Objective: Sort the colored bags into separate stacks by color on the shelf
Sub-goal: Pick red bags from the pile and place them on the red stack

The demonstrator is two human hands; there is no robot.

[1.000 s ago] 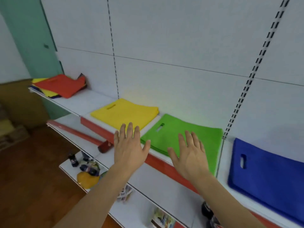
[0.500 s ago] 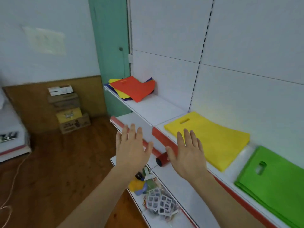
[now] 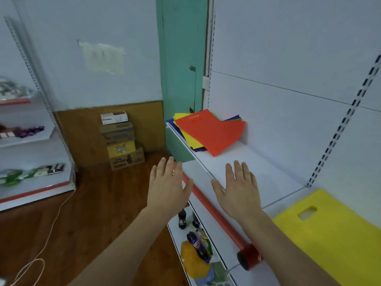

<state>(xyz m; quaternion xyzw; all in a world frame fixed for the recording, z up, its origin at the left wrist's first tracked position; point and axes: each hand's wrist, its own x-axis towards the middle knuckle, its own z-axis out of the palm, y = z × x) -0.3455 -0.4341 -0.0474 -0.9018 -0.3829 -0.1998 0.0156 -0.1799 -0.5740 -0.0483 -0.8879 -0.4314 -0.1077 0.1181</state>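
Brown cardboard boxes are stacked on the wooden floor against the wall. The left hand is held flat in the air, fingers straight and spread, nothing gripped. On the white metal shelf a mixed pile of flat coloured fabric bags is seen at the far end, an orange bag uppermost, its corner pointing toward the viewer. The right hand is likewise spread above the shelf, holding nothing. A yellow bag stack lies flat at the right, handle slot toward the back wall.
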